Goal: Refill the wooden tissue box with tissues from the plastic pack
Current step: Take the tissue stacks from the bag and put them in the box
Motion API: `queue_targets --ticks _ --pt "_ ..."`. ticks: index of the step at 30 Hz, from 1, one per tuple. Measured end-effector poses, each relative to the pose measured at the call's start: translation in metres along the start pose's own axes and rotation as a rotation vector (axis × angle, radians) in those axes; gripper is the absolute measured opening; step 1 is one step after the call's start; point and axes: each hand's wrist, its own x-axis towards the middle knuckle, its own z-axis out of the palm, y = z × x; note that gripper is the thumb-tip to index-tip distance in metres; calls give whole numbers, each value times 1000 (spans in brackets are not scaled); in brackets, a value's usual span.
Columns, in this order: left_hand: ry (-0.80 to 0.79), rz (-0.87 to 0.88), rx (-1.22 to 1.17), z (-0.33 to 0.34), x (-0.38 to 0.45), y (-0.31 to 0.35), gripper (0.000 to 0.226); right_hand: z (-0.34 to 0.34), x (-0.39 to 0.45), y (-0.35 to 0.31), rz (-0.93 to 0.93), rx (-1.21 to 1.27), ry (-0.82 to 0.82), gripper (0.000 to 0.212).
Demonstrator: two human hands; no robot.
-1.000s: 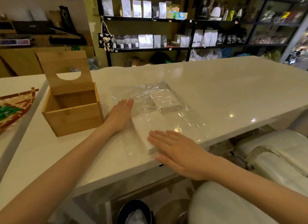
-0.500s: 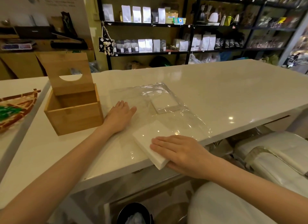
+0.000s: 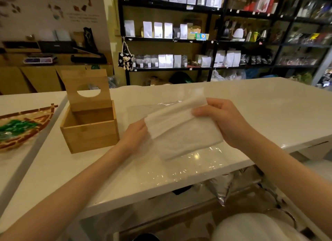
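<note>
A white stack of tissues (image 3: 183, 133) is lifted off the counter, bent along its length. My right hand (image 3: 224, 120) grips its right end, thumb and fingers curled round it. My left hand (image 3: 134, 134) holds the left end from beneath, its fingers hidden behind the stack. The clear plastic pack (image 3: 179, 169) lies flat and crinkled on the white counter (image 3: 269, 104) below the tissues. The wooden tissue box (image 3: 89, 131) stands to the left with its lid (image 3: 86, 90) hinged upright, a half-round opening in it. The box's inside looks bare.
A woven basket (image 3: 21, 131) with green items sits at the far left on a neighbouring table. Dark shelves (image 3: 179, 39) with white pouches stand behind the counter. The counter's front edge runs just under my forearms.
The tissue stack, which lay on the counter under my right palm, is now raised in both hands. My left hand left the plastic beside the box and took the stack's left end.
</note>
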Motion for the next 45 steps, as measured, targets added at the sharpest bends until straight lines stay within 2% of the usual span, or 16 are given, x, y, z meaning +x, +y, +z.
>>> queue_targets --ticks 2,4,5,7,9,13,16,20,23,26,29,33,38,42,45 --pt "41 -47 -462 -8 -18 26 46 2 18 -4 125 165 37 9" --pt "-54 -65 -746 -21 -33 48 64 8 32 -3 233 289 19 13" --pt "-104 -87 -859 -28 -41 58 73 12 38 0 277 327 2 14" --pt "-156 -71 -912 -38 -50 67 69 22 50 6 343 360 -31 14" --pt "-129 -83 -868 -48 -52 67 52 32 63 13 385 390 -43 12" --pt "24 -170 -704 -80 -46 52 19 58 91 21 421 368 -119 11" --pt "65 -213 -653 -110 -44 41 23 79 114 22 415 348 -211 11" --pt "178 -222 -617 -150 -42 33 23 100 144 17 341 333 -442 13" --pt "310 -130 -397 -170 -42 28 36 113 162 20 139 63 -506 17" --pt "345 31 -193 -179 -45 25 37 123 172 26 -144 -110 -408 33" --pt "341 119 -26 -184 -48 17 34 129 177 40 -445 -309 -281 38" --pt "402 145 102 -186 -49 -5 38 138 176 62 -643 -443 -196 49" --pt "439 109 140 -186 -49 -21 40 148 175 69 -619 -485 -246 45" --pt "398 57 -8 -191 -44 -20 50 147 178 55 -420 -284 -355 40" --pt "375 37 -111 -190 -43 -16 42 147 180 53 -282 -128 -404 41"
